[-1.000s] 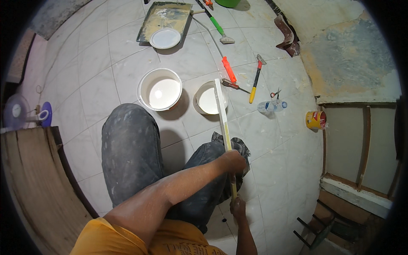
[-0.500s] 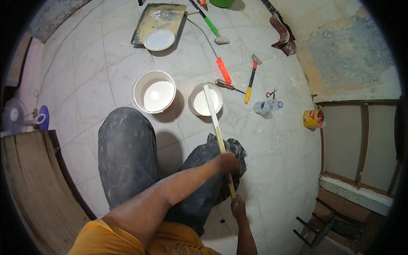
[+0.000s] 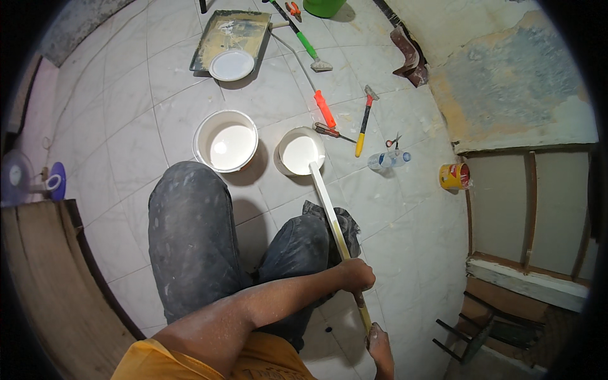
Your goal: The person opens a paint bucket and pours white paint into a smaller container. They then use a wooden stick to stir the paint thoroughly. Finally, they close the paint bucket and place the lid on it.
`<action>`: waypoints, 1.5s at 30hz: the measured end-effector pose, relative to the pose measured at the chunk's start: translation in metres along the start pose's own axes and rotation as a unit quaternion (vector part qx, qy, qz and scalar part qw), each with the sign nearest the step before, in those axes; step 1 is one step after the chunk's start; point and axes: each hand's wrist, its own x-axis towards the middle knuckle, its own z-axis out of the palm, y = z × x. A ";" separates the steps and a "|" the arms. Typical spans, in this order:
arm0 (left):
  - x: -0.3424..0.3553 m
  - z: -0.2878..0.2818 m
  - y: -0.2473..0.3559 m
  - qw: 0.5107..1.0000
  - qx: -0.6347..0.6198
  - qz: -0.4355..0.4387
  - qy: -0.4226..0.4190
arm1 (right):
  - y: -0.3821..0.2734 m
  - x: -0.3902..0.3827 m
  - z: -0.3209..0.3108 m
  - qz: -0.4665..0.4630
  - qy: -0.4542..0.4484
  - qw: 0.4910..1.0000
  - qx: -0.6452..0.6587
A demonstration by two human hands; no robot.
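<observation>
My left hand reaches across my body, its fingers wrapped round a long, narrow wooden stick. Lower down, my right hand grips the same stick near its near end. White paint coats the far half of the stick, while the near part shows yellowish. The stick's far tip lies at the near rim of a small tub of white paint; whether it dips in the paint I cannot tell. To the left of it stands a larger white bucket, also holding white paint.
A paint tray bears a white lid at the far side. Scrapers, a screwdriver, scissors and a plastic bottle lie to the right. A yellow can sits by the wall. My knees flank the near floor.
Both hands have drawn the stick toward me and slightly right. Its tip has moved from the far side of the small tub to the near rim.
</observation>
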 end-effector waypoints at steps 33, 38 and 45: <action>-0.027 0.024 -0.082 0.959 0.185 -0.047 0.209 | -0.040 0.136 0.095 -0.115 0.355 0.922 -0.107; -0.023 0.045 -0.091 0.965 0.178 -0.041 0.190 | -0.020 0.139 0.109 -0.112 0.331 0.927 -0.137; -0.007 0.076 -0.058 0.979 0.146 -0.030 0.138 | 0.004 0.091 0.095 -0.068 0.260 0.952 -0.144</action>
